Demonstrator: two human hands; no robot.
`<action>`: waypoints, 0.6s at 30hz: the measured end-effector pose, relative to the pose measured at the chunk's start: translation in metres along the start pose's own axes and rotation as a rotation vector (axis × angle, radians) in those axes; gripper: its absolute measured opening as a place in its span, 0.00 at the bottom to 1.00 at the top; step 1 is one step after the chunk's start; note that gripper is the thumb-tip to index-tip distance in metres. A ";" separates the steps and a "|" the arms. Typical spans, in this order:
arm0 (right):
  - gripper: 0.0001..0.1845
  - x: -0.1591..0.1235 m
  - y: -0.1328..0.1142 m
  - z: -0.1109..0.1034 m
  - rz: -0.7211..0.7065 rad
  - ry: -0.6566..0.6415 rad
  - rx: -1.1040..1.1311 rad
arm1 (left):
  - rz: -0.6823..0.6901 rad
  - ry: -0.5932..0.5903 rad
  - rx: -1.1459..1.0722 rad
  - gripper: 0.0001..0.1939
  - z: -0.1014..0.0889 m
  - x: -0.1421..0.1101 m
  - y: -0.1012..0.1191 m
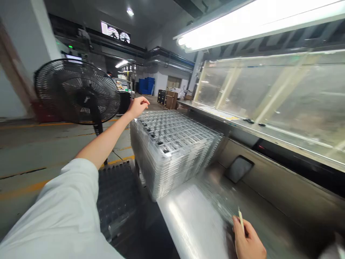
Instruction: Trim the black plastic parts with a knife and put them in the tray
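A tall stack of clear plastic trays [172,131] with many small compartments rises from the metal worktop. Several small black pieces [152,135] sit in the row along its left edge. At the far left corner of the stack, my left hand [138,107] reaches out with bent fingers drawn together; anything between them is too small or hidden to tell. Low on the right, my right hand [249,239] grips a thin pale pointed tool [241,220] between thumb and fingers, tip upward. Beneath it lies a blurred clear sheet or tray [219,203].
A black standing fan [86,95] is at the left. Below my left arm sits a dark tray with compartments [115,194]. The shiny metal worktop [191,219] runs in front of the stack. On the right, a shelf [242,124] with clear panels overhangs, under a bright tube lamp [242,25].
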State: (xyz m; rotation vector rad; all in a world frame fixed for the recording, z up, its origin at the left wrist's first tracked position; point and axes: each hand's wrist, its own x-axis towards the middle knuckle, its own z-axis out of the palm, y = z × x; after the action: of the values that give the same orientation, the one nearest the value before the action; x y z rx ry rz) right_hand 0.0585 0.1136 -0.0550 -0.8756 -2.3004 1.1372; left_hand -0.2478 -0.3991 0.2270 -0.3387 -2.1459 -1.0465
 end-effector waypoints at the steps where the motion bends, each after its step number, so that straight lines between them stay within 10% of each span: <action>1: 0.29 -0.005 -0.005 0.001 -0.055 0.019 0.023 | 0.051 0.026 -0.027 0.11 0.004 -0.006 0.022; 6: 0.27 -0.024 -0.026 0.003 -0.278 0.058 0.154 | 0.542 0.008 -0.107 0.11 0.019 -0.093 0.150; 11: 0.22 -0.021 -0.018 0.008 -0.263 0.124 0.156 | 1.289 -0.081 -0.217 0.21 0.039 -0.218 0.224; 18: 0.17 -0.020 -0.005 0.009 -0.255 0.166 0.233 | 0.782 -0.462 -0.761 0.20 0.137 -0.365 0.257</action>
State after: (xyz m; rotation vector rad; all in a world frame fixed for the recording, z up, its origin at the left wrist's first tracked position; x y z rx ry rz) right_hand 0.0652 0.0927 -0.0574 -0.5488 -2.0268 1.1445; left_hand 0.0755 -0.1043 0.0631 -1.7492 -1.5887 -1.3129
